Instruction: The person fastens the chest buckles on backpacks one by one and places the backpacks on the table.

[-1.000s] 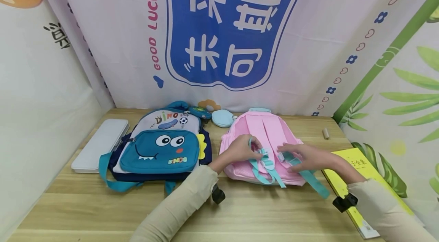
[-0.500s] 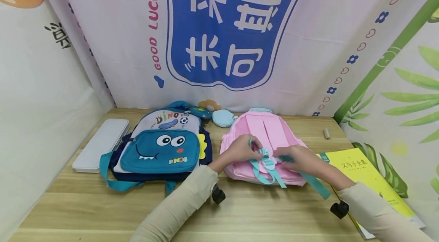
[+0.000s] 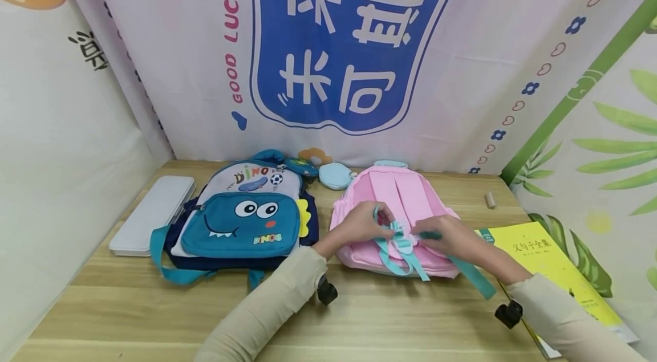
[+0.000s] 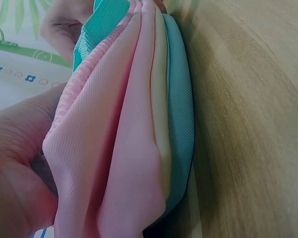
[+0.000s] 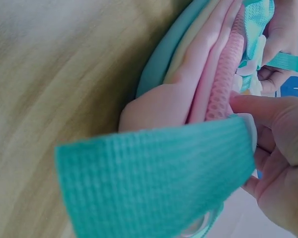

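Observation:
A pink backpack (image 3: pixel 377 191) lies in the head view with its shoulder straps facing up. My left hand (image 3: pixel 365 222) pinches a turquoise webbing strap (image 3: pixel 392 265) beside a white plastic buckle (image 3: pixel 402 246) on the bag's lower part. Close by on the right, my right hand (image 3: pixel 449 236) pinches the other strap at its pale buckle (image 5: pixel 251 131), and that strap's loose turquoise end (image 5: pixel 159 168) hangs toward the right wrist camera. The bag's pink side (image 4: pixel 134 183) fills the middle of the left wrist view, with the left thumb next to it. Palms partly hide both buckles.
A blue dinosaur backpack (image 3: pixel 241 225) lies to the left, beside a white flat case (image 3: pixel 154 214). Between the bags is a light blue round pouch (image 3: pixel 335 176). A yellow book (image 3: pixel 544 259) lies under the right forearm, and a small tan cylinder (image 3: pixel 490 200) is behind it.
My right hand has moved left toward the left hand, and its spread fingers have drawn together on the strap buckle. The left hand holds its place. More of the yellow book shows.

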`<state>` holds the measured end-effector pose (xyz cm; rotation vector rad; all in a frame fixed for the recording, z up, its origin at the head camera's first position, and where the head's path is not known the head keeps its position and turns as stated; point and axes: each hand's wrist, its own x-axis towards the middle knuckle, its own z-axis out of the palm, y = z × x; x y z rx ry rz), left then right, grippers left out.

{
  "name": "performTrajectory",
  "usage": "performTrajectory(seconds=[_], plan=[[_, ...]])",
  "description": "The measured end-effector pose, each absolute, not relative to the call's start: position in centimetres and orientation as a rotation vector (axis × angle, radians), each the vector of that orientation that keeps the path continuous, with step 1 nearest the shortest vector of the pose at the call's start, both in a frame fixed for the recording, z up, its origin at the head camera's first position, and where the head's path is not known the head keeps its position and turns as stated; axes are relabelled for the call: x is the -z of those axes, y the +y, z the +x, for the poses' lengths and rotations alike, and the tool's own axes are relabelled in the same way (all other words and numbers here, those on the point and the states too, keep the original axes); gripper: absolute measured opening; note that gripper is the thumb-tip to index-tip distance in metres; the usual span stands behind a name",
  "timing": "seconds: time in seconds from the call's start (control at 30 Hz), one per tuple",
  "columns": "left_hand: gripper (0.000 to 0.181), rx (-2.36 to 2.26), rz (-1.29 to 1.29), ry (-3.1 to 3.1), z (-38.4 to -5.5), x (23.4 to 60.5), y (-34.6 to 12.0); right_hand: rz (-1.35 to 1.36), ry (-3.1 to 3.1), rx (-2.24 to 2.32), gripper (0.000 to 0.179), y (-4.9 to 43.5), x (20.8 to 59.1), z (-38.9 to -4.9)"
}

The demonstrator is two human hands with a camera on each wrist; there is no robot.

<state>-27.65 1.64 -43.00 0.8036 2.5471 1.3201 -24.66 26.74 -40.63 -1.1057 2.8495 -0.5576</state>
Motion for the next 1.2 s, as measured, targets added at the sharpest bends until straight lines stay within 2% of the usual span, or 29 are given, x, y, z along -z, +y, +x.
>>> performTrajectory(seconds=[0.63, 1.2], plan=[[0.019, -1.333, 0.827, 2.538, -27.7, 43.0, 1.8, -1.180, 2.806, 0.521, 0.024, 26.9, 38.6, -25.0], [0.019, -1.366, 0.787, 2.592, -27.6, 43.4, 2.4, -1.089, 2.920, 0.554, 0.022, 26.9, 37.9, -25.1]])
